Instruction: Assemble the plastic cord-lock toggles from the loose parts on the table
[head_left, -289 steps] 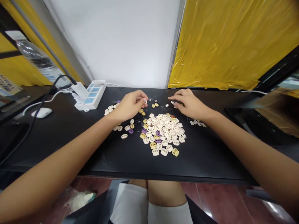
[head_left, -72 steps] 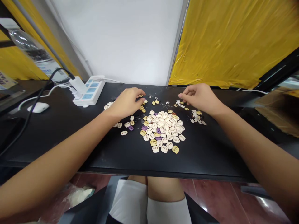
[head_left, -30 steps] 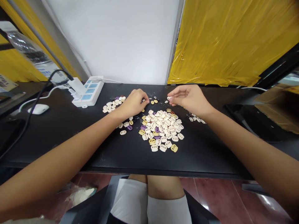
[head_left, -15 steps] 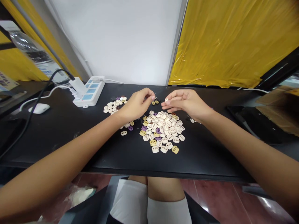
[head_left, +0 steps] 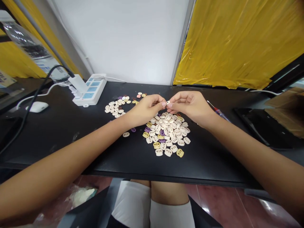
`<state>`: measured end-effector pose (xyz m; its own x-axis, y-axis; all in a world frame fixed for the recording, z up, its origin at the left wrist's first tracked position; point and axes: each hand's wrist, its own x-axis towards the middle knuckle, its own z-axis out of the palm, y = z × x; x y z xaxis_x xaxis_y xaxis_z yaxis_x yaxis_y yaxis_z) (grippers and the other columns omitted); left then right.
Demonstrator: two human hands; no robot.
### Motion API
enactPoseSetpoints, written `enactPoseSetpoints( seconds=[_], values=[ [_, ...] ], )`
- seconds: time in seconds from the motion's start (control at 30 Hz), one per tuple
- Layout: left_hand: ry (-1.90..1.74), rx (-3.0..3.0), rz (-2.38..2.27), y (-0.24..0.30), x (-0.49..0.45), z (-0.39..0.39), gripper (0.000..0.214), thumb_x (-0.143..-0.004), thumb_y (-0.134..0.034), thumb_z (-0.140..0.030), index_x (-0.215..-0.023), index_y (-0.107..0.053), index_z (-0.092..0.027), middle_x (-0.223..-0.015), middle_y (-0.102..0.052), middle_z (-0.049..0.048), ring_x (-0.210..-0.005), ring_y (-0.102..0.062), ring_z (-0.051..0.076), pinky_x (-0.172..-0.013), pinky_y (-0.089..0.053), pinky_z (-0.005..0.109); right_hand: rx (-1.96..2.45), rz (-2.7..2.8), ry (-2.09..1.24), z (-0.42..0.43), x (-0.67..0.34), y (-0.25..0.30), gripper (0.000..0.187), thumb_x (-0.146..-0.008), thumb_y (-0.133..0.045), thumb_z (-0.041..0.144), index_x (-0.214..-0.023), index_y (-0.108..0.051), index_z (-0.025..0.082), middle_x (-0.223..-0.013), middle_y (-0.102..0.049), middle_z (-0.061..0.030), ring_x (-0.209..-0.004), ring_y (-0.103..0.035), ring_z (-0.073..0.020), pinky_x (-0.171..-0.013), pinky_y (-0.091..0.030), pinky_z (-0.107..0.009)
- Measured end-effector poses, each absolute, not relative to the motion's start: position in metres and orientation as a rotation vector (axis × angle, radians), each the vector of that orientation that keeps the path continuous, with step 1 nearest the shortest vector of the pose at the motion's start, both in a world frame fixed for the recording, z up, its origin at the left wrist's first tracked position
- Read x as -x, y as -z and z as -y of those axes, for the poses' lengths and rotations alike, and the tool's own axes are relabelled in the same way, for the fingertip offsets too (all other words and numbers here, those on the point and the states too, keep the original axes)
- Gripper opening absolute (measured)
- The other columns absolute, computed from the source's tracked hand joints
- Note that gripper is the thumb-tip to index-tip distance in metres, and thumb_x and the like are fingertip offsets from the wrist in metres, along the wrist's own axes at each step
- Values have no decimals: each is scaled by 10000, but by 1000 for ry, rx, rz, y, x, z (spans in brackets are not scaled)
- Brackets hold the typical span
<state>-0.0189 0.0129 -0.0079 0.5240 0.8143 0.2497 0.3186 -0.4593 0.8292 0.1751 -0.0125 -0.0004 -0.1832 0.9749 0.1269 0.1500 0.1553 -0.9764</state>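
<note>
Above the far edge of a heap of cream, yellow and purple two-hole cord locks [head_left: 169, 129], my two hands meet fingertip to fingertip. Between thumb and fingers, my right hand [head_left: 190, 104] pinches a small white cord-lock part [head_left: 168, 102] with a dark hole. My left hand [head_left: 148, 109] is closed, thumb against forefinger, right beside that part. Whatever its fingertips grip is too small and hidden to name. Left of my left hand lies a looser group of mostly cream cord locks [head_left: 116, 107], partly covered by my wrist.
A white power strip [head_left: 91, 90] with plugs and cables stands at the back left, near a plastic bottle [head_left: 35, 47] and a white earbud case [head_left: 38, 107]. A red-and-blue pen [head_left: 219, 111] lies beyond my right wrist. A black flat object [head_left: 261, 126] lies far right.
My left hand has moved right, closing the gap to my right hand; their fingertips now meet at the small white part. The small cluster behind my left hand and the pen have come into sight.
</note>
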Motion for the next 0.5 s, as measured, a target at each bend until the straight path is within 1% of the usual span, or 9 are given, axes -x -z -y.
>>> enactPoseSetpoints(
  seconds=[0.2,0.37,0.5],
  values=[
    [-837,-2003,-936,9,18,-14,135,-942,-548,-226,-850,-625,-166,-791,-624,23,-684,-511,133,-640,-406,285,1143,1563,-1094,12,-177,1,138,-730,-851,193,-760,-719,167,-727,-749,-58,-641,-697,-157,-618,-571,-295],
    [-831,-2000,-921,15,19,-17,140,-949,-549,-234,-872,-639,-159,-792,-637,28,-692,-531,135,-644,-414,285,1150,1604,-1085,11,-178,4,186,-705,-883,229,-762,-720,161,-692,-742,-56,-630,-700,-163,-588,-562,-284],
    [-858,-1949,-928,17,18,-18,130,-937,-572,-207,-855,-657,-150,-771,-654,26,-653,-539,120,-617,-416,272,1139,1598,-1050,12,-175,6,205,-692,-895,224,-742,-710,152,-659,-729,-52,-610,-689,-153,-565,-542,-266]
  ],
)
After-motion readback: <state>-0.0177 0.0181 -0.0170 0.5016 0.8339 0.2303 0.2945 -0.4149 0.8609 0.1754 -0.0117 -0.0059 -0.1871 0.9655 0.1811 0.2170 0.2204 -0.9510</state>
